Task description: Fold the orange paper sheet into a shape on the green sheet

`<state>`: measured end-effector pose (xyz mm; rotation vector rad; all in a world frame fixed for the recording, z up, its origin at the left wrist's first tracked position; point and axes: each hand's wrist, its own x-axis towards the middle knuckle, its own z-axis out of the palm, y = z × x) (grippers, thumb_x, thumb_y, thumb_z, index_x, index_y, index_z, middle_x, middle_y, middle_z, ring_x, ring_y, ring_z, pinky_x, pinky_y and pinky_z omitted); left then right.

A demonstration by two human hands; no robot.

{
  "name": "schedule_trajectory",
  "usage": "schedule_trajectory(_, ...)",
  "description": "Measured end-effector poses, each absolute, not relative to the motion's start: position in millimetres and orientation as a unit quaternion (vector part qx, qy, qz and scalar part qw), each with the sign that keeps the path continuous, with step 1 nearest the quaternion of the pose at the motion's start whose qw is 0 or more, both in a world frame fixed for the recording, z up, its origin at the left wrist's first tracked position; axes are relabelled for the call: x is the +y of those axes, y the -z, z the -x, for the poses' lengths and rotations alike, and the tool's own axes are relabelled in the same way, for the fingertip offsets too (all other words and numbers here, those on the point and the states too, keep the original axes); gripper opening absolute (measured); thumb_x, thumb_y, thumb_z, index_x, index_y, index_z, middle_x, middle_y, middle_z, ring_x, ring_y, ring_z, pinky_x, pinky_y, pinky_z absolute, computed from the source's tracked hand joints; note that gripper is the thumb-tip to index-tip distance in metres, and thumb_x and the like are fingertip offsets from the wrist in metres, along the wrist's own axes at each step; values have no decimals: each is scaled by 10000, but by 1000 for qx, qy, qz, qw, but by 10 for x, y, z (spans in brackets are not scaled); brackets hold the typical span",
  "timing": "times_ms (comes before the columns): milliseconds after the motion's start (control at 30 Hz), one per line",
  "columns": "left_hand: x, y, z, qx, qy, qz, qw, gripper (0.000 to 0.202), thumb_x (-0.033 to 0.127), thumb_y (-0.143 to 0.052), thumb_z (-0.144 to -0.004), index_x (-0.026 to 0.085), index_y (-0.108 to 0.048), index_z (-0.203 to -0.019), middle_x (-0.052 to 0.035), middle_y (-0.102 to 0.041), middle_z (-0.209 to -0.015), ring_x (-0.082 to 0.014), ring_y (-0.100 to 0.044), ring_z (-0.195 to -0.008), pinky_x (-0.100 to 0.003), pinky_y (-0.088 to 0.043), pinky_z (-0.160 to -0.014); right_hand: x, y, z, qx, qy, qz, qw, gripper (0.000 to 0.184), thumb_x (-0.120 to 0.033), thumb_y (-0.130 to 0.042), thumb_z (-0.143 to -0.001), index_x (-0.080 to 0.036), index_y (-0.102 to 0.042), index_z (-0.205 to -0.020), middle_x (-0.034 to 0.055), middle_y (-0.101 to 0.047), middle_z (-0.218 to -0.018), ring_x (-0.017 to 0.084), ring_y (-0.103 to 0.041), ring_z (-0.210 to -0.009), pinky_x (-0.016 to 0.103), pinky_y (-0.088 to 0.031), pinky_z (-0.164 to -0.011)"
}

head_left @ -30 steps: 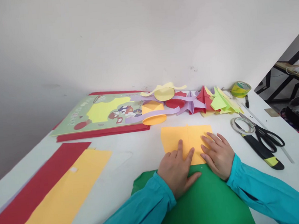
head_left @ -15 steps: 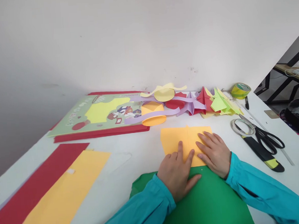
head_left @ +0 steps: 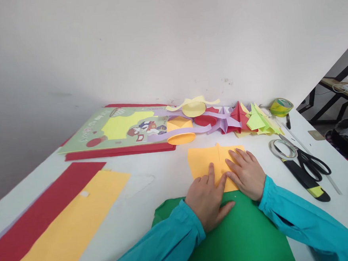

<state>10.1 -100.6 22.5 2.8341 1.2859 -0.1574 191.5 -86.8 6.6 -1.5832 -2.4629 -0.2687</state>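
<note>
A small orange sheet of paper (head_left: 202, 156) lies flat in front of me, with a fold line running down its middle. My left hand (head_left: 205, 200) presses on its lower part; the index finger is stretched out and the thumb sticks out over a green sheet (head_left: 240, 229). Spread flat over the right half of the orange paper is my right hand (head_left: 247, 175), its fingers apart. The two hands nearly meet near the fold line. Beneath my left wrist and the paper's near edge is the green sheet.
Scissors (head_left: 315, 162), a tape roll (head_left: 283, 150) and a black-and-yellow cutter (head_left: 307, 179) lie at right. Red (head_left: 48, 207) and orange strips (head_left: 70, 221) lie at left. Behind are a picture folder (head_left: 87, 132), folded paper shapes (head_left: 240, 116) and yellow tape (head_left: 281, 107).
My right hand has slid slightly left, toward my left hand. The left hand still presses on the orange paper. The view has shifted a little.
</note>
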Motion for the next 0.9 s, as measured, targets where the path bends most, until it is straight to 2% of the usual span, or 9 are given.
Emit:
schedule_trajectory(100,-1018,-198,-95,414,36,-910,4,703,598,-466,-860,152,-447,-1403,-298,-451,-1388,-351,-644,-928,-468,-502,-745,-846,-57,-1904,-834,95,535,102,371,-368,-439,-962,-185,-638,-1216,123,-532,-1383,325,-409,-1301,517,-347,-1036)
schedule_trajectory(200,-1016,-134,-84,402,-7,-916,-5,683,599,-450,-864,130,-497,-1359,-284,-444,-1401,-366,-616,-990,-480,-491,-770,-848,-53,-1900,-834,103,531,108,374,-370,-442,-959,-173,-639,-1209,133,-540,-1371,327,-407,-1300,516,-345,-1036)
schedule_trajectory(333,-990,-13,-58,363,-77,-929,-18,659,573,-428,-878,69,-550,-1284,-273,-447,-1404,-399,-508,-1186,-509,-432,-917,-867,-61,-1897,-840,115,518,115,377,-384,-460,-952,-158,-648,-1188,129,-548,-1364,324,-402,-1304,509,-310,-1064)
schedule_trajectory(400,-976,28,-47,348,-93,-933,-22,658,567,-431,-878,48,-562,-1260,-269,-476,-1379,-398,-477,-1227,-503,-400,-973,-873,-70,-1893,-842,118,514,112,382,-388,-463,-952,-154,-646,-1191,129,-538,-1375,320,-394,-1312,508,-292,-1077)
schedule_trajectory(733,-949,-4,-64,333,-109,-937,-2,676,550,-440,-874,3,-551,-1256,-254,-551,-1287,-393,-482,-1173,-511,-390,-983,-673,-90,-1794,-834,110,536,72,410,-384,-400,-973,-160,-627,-1231,133,-506,-1409,333,-394,-1315,541,-317,-1050)
schedule_trajectory(900,-941,38,-73,335,-118,-935,-12,709,569,-428,-869,-1,-541,-1275,-252,-545,-1287,-392,-465,-1171,-499,-375,-985,-490,-131,-1709,-823,93,556,65,433,-411,-355,-984,-182,-628,-1229,116,-518,-1399,328,-404,-1308,545,-324,-1047)
